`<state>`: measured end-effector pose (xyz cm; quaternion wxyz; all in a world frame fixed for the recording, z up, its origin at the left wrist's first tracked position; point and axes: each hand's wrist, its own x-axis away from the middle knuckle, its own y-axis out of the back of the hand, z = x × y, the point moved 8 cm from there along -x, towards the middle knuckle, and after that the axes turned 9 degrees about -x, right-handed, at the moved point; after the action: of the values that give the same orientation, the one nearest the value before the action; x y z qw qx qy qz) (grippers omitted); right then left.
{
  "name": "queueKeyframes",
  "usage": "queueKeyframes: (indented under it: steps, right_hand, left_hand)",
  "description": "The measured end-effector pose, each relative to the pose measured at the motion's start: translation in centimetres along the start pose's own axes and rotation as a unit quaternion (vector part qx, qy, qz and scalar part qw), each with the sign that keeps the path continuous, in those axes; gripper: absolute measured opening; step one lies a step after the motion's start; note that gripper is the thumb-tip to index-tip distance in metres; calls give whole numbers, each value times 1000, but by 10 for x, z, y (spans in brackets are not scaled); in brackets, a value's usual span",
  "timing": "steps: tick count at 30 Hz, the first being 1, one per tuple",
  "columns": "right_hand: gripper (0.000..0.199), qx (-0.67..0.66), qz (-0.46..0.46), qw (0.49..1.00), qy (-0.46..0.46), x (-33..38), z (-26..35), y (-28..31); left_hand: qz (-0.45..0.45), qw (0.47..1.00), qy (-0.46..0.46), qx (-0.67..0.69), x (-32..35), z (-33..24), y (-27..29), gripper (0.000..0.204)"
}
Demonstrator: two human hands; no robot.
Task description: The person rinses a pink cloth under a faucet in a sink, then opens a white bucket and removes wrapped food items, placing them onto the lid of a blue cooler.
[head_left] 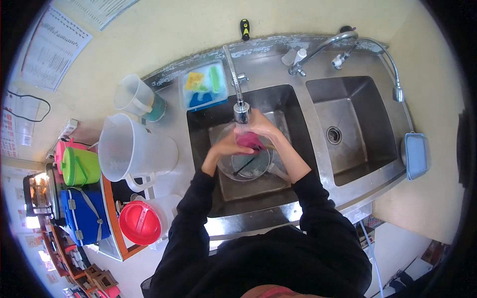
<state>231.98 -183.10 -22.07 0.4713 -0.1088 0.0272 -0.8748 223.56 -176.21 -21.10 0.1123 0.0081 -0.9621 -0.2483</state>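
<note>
In the left sink basin [231,193], my two hands hold a pink object [247,141] under the spray tap head [242,111], and water runs onto it. Its exact kind cannot be made out. My left hand [229,145] grips it from the left, thumb across its front. From the far right my right hand [262,124] closes round it, its fingers partly hidden by the tap. Directly below stands a clear round container [256,173] with water in it. A thin black stick-like piece [244,167] slants across that container.
A tray with sponges [227,89] sits behind the basin. Left stand clear jugs [117,149] [130,94] and a red-lidded container [136,223]. To the right are a second basin [348,159], a curved tap [323,47] and a blue tray [416,156].
</note>
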Motion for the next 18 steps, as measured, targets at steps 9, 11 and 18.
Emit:
queueKeyframes:
  steps: [9, 11, 18]
  right_hand:
    - [36, 14, -5, 1000, -27, 47, -76, 17]
    - [31, 243, 25, 969, 40, 53, -59, 17]
    - [24, 350, -14, 911, 220, 62, 36, 0]
  left_hand:
    - [-55, 975, 36, 213, 12, 9, 35, 19]
    - [-84, 979, 33, 185, 26, 16, 58, 20]
    - [-98, 984, -47, 142, 47, 28, 72, 19]
